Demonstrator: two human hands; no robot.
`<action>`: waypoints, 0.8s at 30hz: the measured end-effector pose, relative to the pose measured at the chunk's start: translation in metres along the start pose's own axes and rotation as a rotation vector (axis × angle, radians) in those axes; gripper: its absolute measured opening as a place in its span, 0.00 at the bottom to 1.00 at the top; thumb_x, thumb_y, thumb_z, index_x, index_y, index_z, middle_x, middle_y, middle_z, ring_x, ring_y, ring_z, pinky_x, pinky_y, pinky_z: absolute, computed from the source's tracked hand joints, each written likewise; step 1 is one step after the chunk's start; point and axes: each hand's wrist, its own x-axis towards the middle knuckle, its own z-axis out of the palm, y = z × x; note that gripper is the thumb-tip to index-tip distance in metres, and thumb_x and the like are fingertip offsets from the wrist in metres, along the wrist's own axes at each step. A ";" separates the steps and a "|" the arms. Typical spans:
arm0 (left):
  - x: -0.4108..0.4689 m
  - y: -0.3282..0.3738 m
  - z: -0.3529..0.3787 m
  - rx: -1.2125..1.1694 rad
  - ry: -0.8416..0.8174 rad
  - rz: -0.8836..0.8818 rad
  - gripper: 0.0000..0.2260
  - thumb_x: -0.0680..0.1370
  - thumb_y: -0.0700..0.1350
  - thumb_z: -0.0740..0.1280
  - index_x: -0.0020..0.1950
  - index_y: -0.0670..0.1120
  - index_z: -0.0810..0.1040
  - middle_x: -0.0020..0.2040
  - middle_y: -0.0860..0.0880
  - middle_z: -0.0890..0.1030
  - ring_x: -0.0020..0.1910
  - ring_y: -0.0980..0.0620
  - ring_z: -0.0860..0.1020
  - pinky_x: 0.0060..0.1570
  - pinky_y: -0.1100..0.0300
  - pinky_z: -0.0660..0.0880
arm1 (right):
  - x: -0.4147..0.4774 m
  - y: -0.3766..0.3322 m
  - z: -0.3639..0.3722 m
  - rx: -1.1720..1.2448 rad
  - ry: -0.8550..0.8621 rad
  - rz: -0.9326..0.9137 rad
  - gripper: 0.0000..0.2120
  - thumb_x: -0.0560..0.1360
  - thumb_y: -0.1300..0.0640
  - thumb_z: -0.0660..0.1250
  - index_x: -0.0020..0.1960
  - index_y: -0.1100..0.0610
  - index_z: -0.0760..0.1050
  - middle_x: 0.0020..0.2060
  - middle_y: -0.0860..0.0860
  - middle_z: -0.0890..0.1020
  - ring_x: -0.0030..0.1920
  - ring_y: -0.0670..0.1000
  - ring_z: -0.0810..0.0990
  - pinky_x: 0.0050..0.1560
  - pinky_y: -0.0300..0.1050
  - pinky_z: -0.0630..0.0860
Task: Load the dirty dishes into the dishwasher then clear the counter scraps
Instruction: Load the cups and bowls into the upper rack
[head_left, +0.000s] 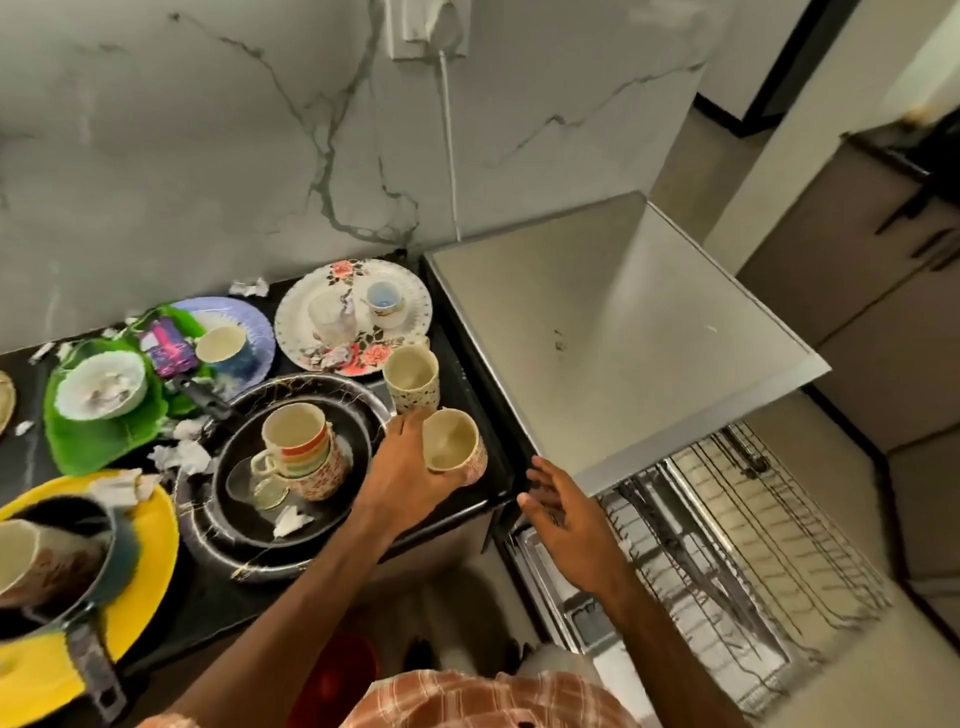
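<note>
One cup (453, 440) is at the right edge of the bench (501, 470), beside the dishwasher (597, 338). The left hand (410, 467) has its grip curled round the cup's side. The right hand (566, 514) hovers spread and empty above the pulled-out rack (727, 545). Lift straight up (a second cup (413, 379) stands just behind), then seat it mouth down in the rack.

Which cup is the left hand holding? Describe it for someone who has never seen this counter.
Start at the steel dishwasher; the black counter butts against its left side. At that counter's near right corner, the left hand grips the cream cup. Unlike the dotted cup just behind it, it has a reddish floral side.
</note>
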 end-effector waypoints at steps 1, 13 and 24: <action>-0.002 0.002 -0.001 -0.068 -0.024 0.024 0.37 0.66 0.57 0.80 0.71 0.55 0.68 0.65 0.54 0.73 0.63 0.56 0.72 0.60 0.59 0.71 | -0.003 -0.001 0.001 0.075 0.019 0.030 0.24 0.82 0.46 0.68 0.76 0.41 0.67 0.70 0.41 0.77 0.65 0.35 0.77 0.69 0.43 0.76; 0.006 0.051 0.040 -0.537 -0.697 0.032 0.39 0.69 0.36 0.79 0.74 0.56 0.64 0.69 0.53 0.75 0.68 0.53 0.75 0.63 0.53 0.78 | -0.030 0.018 -0.041 0.956 0.107 0.314 0.21 0.83 0.49 0.64 0.71 0.60 0.74 0.61 0.64 0.82 0.63 0.64 0.82 0.64 0.60 0.80; 0.034 0.089 0.124 0.230 -0.627 0.117 0.36 0.78 0.52 0.72 0.82 0.50 0.59 0.79 0.51 0.64 0.77 0.52 0.63 0.76 0.56 0.61 | -0.052 0.107 -0.126 0.856 0.362 0.405 0.25 0.73 0.57 0.76 0.69 0.56 0.74 0.61 0.59 0.83 0.57 0.61 0.86 0.57 0.55 0.84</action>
